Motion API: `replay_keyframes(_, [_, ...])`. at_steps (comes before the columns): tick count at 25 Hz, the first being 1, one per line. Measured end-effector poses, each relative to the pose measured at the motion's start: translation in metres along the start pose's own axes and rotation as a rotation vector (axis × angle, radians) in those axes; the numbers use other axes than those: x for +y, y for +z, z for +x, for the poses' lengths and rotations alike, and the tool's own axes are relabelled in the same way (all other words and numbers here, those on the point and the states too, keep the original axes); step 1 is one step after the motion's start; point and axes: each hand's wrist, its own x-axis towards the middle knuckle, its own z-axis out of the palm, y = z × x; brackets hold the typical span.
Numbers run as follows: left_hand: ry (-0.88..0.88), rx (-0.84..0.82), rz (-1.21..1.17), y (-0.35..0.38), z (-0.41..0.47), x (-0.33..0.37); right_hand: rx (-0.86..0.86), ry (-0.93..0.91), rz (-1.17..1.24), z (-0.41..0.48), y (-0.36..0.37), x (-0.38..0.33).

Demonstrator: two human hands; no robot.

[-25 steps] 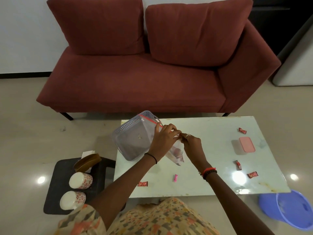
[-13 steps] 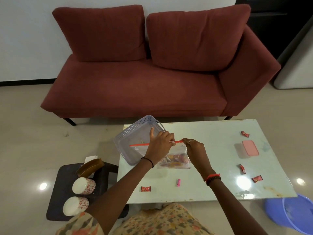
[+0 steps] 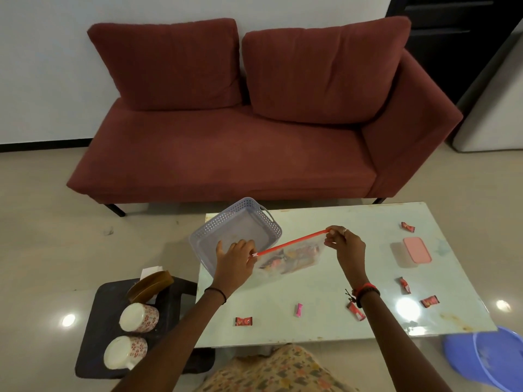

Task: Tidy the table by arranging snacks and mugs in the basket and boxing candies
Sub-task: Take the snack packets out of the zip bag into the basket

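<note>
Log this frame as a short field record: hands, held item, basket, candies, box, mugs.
left hand: pinching the slider end of the red zip strip
right hand: pinching the strip's other end
held item: clear zip-top snack bag, over the table
basket: grey perforated plastic basket, nothing inside
candies: six loose wrapped candies on the table
box: pink-lidded plastic box, closed
mugs: two floral mugs on the black side stool

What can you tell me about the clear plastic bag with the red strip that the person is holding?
The clear plastic zip bag is see-through and soft, with a red zip strip along its top edge. Wrapped snacks, reddish and dark, show inside. It is stretched slantwise, with its right end higher. The left hand pinches the white slider end and the right hand pinches the other end. It hangs just right of the grey perforated basket; whether it touches the pale glossy table is unclear.
</note>
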Motion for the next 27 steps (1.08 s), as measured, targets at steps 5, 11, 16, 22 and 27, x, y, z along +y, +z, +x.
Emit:
replay_keyframes(5, [-0.059,-0.02,-0.083,-0.007,-0.02,-0.016,0.036,-0.01,0.078,0.002,-0.003,-0.003])
replay_keyframes(11, [-0.073,-0.215,-0.312,-0.013,-0.024,-0.027,-0.082,-0.032,0.174,-0.003,0.0,-0.011])
replay_keyframes(16, [0.029,-0.233,-0.485,-0.023,0.006,0.007,-0.263,-0.131,0.033,-0.002,0.001,-0.019])
replay_keyframes(22, [0.072,-0.255,-0.424,-0.02,0.023,0.032,-0.322,-0.185,0.043,0.002,0.003,-0.022])
replay_keyframes(27, [0.01,-0.145,-0.401,-0.017,0.023,0.028,-0.374,-0.171,-0.081,0.004,0.009,-0.021])
